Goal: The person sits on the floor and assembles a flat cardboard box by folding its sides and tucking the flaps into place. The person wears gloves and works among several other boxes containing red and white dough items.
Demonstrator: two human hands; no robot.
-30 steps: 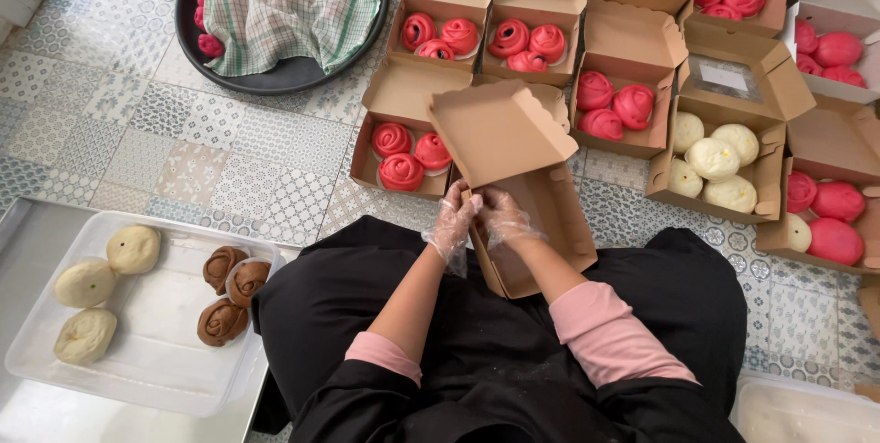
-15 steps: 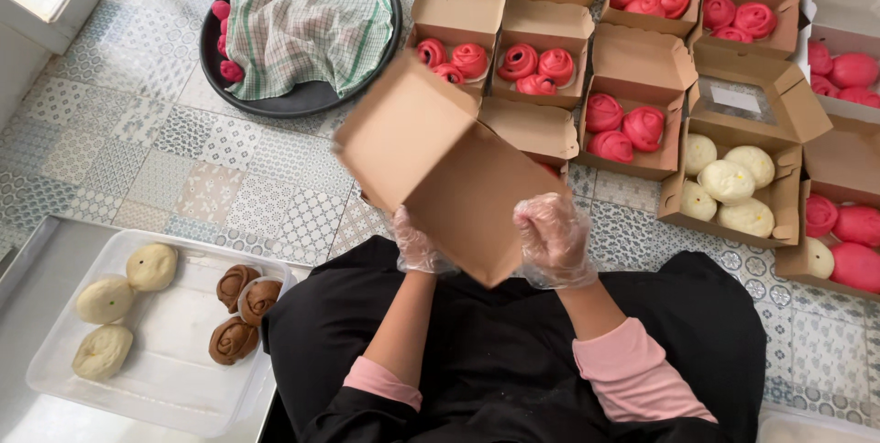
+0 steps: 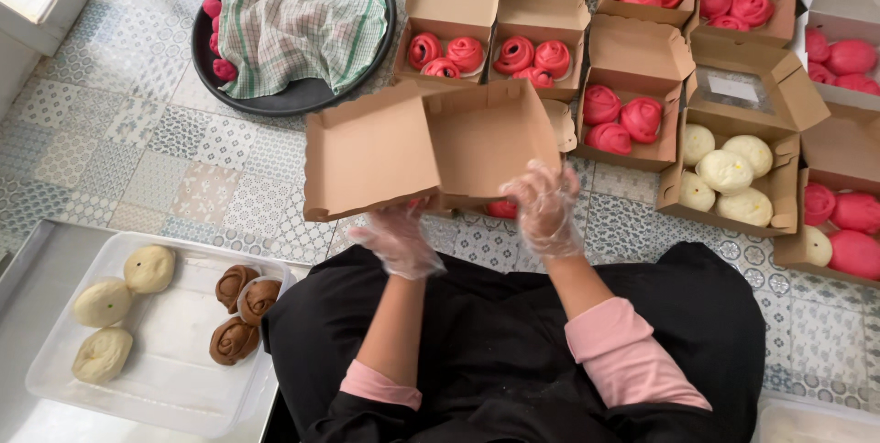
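Observation:
I hold an empty brown cardboard box [image 3: 431, 145] up in front of me, its lid swung open to the left. My left hand [image 3: 396, 239], in a clear plastic glove, grips the box's lower edge near the middle. My right hand [image 3: 545, 206], also gloved, holds the bottom right corner of the box. Behind the raised box, part of another box with red buns [image 3: 501, 209] peeks out on the floor.
Several open cardboard boxes of red rose buns [image 3: 536, 56] and one of white buns [image 3: 729, 172] stand on the tiled floor ahead. A black tray [image 3: 293, 99] with a checked cloth lies at the back left. A clear plastic tray [image 3: 174, 379] with beige and brown buns lies at my left.
The box has been turned and lifted so its open inside faces me, lid now to the left. Both hands have shifted to its lower edge.

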